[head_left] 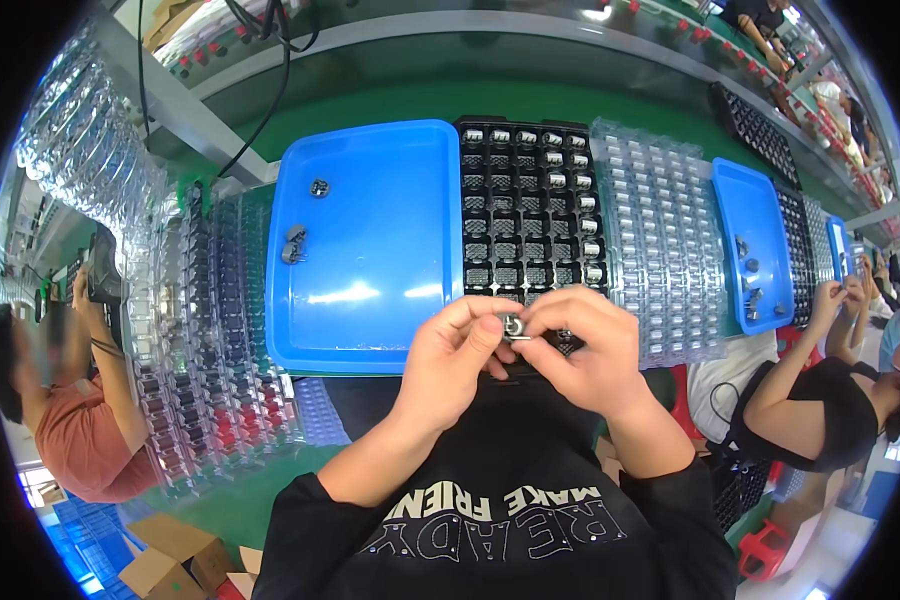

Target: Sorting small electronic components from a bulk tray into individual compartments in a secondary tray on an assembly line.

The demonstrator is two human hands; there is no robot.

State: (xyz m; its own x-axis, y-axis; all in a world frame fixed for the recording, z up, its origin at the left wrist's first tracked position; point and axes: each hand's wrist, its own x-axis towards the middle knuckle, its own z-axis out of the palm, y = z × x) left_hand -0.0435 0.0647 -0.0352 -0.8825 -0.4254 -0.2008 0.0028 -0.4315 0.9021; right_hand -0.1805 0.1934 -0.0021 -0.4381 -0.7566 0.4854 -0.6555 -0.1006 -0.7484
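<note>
My left hand (448,358) pinches a small round dark-and-silver metal component (512,326) between thumb and fingers. From the other side, my right hand (592,350) has its thumb and forefinger closed at the same component, by a thin pale pin or wire at its lower edge. Both hands are held in front of my chest, over the near edge of the work table. Beyond the left hand is a blue tray (380,240) with a few similar components (294,245) toward its left side. Fine details of the held component are too small to make out.
A black compartment tray (504,224), partly filled with small silver-and-white parts, adjoins the blue tray. Clear plastic trays (665,240) lie to its right, and more clear trays (210,330) are stacked at left. Other people work at both sides. A black cable (270,110) hangs behind.
</note>
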